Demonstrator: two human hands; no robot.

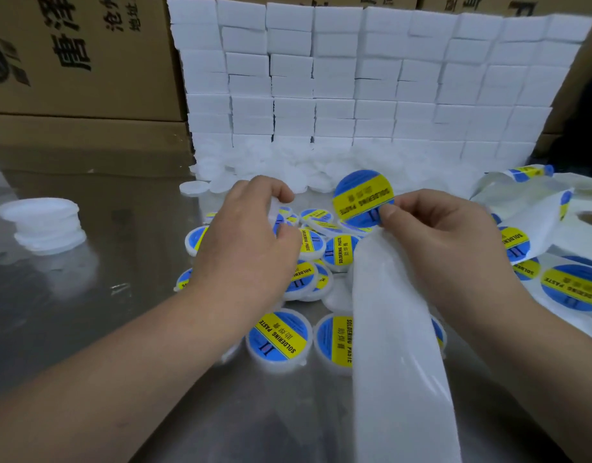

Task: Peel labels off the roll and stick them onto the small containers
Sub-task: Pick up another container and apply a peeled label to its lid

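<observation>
My right hand (pixel 448 235) pinches the lower edge of a round blue and yellow label (pixel 363 198) reading SOLDERING PASTE, lifted above the white backing strip (pixel 398 345) that runs down toward me. My left hand (pixel 251 242) hovers with curled fingers over a pile of small white round containers (pixel 278 340) that carry the same label; whether it grips one is hidden under the palm. More labels on the strip (pixel 572 289) lie at the right.
A wall of stacked white blocks (pixel 371 78) stands behind, with loose white lids (pixel 194 188) at its foot. A short stack of plain white containers (pixel 44 225) sits at the left on the shiny metal table (pixel 104 312). Cardboard boxes (pixel 80 61) fill the back left.
</observation>
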